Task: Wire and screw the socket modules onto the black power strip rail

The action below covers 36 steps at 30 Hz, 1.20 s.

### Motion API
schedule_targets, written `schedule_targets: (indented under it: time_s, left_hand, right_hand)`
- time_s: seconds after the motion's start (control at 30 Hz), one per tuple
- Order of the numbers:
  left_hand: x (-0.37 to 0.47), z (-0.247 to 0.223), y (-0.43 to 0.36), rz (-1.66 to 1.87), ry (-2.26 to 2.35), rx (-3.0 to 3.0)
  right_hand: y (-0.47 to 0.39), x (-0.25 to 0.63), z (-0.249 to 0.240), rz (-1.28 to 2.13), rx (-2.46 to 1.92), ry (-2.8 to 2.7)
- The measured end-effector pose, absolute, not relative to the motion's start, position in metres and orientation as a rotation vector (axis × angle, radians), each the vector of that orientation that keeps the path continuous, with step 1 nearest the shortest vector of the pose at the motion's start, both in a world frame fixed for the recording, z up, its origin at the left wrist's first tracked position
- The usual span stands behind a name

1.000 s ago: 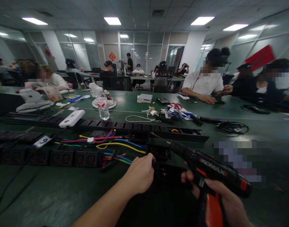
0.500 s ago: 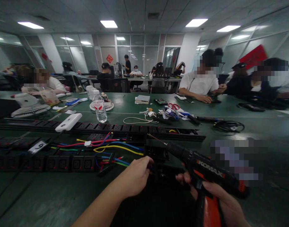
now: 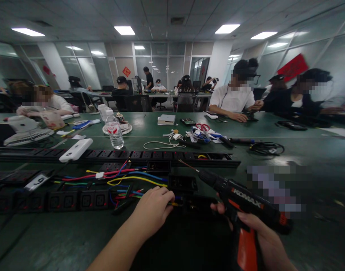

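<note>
Just below the long black socket strip (image 3: 161, 155), my left hand (image 3: 152, 209) pinches a small black socket module (image 3: 199, 203) on the green tabletop (image 3: 62, 233). My right hand (image 3: 262, 241) grips the black-and-orange cordless screwdriver (image 3: 245, 205), its bit aimed toward the strip. I judge that steadying the module and squaring the bit matters most. Left fingertips are hidden; the screw is too dark to see.

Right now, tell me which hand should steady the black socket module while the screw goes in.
Left. The left hand already rests by the socket module at the wire ends; the right hand is full, gripping the drill.
</note>
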<state>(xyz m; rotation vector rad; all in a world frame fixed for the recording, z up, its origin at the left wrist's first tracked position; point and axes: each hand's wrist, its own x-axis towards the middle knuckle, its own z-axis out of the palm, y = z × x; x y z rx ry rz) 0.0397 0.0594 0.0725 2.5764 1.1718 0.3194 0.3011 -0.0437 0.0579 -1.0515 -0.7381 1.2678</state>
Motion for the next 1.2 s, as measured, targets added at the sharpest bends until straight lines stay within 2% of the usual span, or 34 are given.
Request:
schedule_targets:
  time_s: [0.83, 1.2]
  left_hand:
    - [0.031, 0.064, 0.067, 0.442, 0.936, 2.377]
    - [0.044, 0.068, 0.06, 0.167, 1.15, 2.568]
  right_hand:
    - [-0.021, 0.279, 0.076, 1.29, -1.121, -0.882]
    - [-0.018, 0.278, 0.071, 1.3, -1.017, -0.894]
